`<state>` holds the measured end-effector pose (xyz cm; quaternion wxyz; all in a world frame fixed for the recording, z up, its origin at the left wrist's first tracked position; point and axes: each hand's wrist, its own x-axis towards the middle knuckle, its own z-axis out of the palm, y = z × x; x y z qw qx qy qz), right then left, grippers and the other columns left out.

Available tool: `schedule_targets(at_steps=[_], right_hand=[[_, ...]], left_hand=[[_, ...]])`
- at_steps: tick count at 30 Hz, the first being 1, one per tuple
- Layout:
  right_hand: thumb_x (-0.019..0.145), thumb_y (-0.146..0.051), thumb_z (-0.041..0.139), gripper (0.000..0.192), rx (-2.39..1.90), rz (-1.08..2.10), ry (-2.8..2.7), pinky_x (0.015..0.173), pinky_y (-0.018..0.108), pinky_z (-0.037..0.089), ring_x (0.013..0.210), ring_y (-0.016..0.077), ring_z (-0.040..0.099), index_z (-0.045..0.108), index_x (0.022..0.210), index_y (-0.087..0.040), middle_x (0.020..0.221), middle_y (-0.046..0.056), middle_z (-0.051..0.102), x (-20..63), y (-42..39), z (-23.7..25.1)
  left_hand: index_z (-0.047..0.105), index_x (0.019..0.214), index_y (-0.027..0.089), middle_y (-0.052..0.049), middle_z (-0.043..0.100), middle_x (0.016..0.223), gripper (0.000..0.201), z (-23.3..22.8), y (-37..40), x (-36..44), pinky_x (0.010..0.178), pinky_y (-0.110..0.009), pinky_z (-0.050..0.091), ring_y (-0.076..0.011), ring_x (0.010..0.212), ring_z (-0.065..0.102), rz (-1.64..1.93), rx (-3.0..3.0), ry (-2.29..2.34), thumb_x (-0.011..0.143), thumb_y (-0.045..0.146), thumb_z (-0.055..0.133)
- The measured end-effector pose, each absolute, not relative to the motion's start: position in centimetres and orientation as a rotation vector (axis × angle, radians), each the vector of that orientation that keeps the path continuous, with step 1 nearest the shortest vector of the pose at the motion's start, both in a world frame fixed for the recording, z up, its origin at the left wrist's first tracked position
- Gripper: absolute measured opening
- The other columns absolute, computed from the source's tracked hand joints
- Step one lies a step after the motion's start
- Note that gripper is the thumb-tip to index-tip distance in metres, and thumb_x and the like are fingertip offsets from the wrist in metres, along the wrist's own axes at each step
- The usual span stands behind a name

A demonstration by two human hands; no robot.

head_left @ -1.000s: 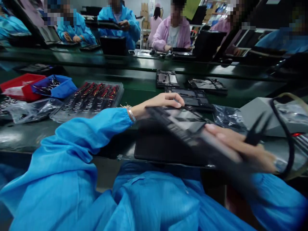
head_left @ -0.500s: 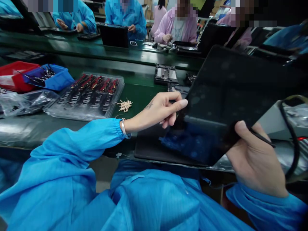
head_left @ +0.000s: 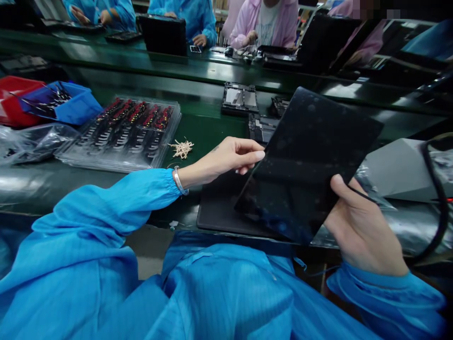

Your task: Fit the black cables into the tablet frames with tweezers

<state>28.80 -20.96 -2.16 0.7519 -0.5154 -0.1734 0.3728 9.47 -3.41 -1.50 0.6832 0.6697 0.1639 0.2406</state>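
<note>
Far left, 9 o'clock: a red bin [head_left: 14, 101] and a blue bin [head_left: 69, 106] holding thin dark tools sit on the green table [head_left: 208, 127], with crumpled clear bags [head_left: 33, 144] in front of them.
Left of centre, 10 o'clock: a clear blister tray [head_left: 123, 132] with rows of small red and black parts; a knot of pale rubber bands [head_left: 181, 148] lies just beside its right edge.
Left hand [head_left: 226, 158]: loosely curled, fingertips touching the left edge of the dark panel [head_left: 307, 160], steadying it rather than gripping it.
Dark panel: at centre, tilted, glossy face toward the camera, raised above a black mat [head_left: 219, 210] on the table.
Right hand [head_left: 361, 226]: at 4 o'clock, closed on the panel's lower right corner, thumb on the face; a thin black tool [head_left: 364, 194] is pinched in the same hand.
Doing it well, as I judge: keep to the edges, keep the thumb light on the glossy face and keep the tool tip off it.
Behind, 12 o'clock: open device frames [head_left: 239, 98] on the table; other people work opposite.
Hard to tell: the panel's underside, the fingers behind it, the tool's tip, and the grey object [head_left: 396, 167] at 3 o'clock.
</note>
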Motion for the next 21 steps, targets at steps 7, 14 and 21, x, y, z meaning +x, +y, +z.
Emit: schedule_targets(at_steps=[7,14,21], right_hand=[[0.095,-0.021,0.073,0.023,-1.189,0.815,-0.334,0.119,0.047,0.052,0.137,0.0237,0.063,0.077,0.117,-0.024,0.143,0.004,0.069,28.3,-21.0,-2.3],[0.086,-0.023,0.082,0.023,-1.114,0.792,-0.387,0.124,0.047,0.046,0.145,0.0237,0.056,0.079,0.109,-0.026,0.146,0.0,0.067,28.3,-21.2,-4.5],[0.085,-0.019,0.08,0.026,-1.114,0.823,-0.306,0.124,0.05,0.046,0.146,0.0253,0.054,0.079,0.11,-0.027,0.145,0.001,0.067,28.1,-21.5,-4.6]], left_hand=[[0.065,0.088,0.014,0.004,0.055,0.071,0.033,-2.0,-3.9,9.5,0.058,-0.021,0.041,-0.0066,0.061,0.051,0.613,1.666,0.419,0.084,0.043,0.08],[0.062,0.092,0.016,0.005,0.054,0.07,0.014,-2.4,-5.2,9.3,0.063,-0.023,0.034,-0.0084,0.065,0.046,0.85,2.234,0.464,0.099,0.028,0.063],[0.062,0.099,0.015,0.003,0.06,0.075,0.012,-3.5,-4.8,9.7,0.065,-0.025,0.034,-0.0097,0.065,0.049,0.948,2.476,0.395,0.103,0.027,0.062]])
